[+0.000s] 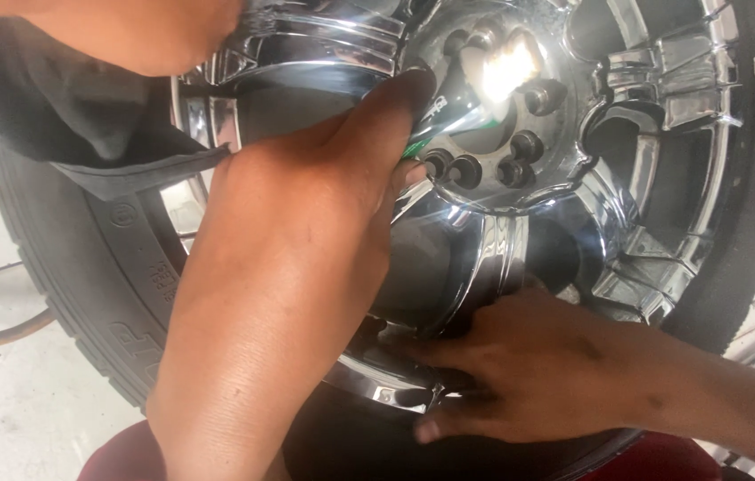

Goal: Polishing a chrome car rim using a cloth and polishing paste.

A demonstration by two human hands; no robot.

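Our left hand (306, 258) pinches a small green-tipped tool (435, 125) at the chrome wheel's (662, 107) hub, frame centre; right hand (529, 370) lies flat, steadying the rim.

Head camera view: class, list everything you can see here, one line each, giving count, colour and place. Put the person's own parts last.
Wheel rim: one, shiny chrome, fills the middle and upper right.
Tyre: one, black, wraps the rim; seen at left and right edges.
Lug holes: several, dark, ringed round the hub centre.
Small object with a green edge: one, at the hub, under the left fingertips; kind unclear.
Dark cloth: one, black-grey, upper left over the tyre.
Floor: pale concrete, lower left.
Red surface: bottom edge, under the wheel.
Left hand: one, reaching to the hub centre.
Right hand: one, flat on the rim's lower edge.
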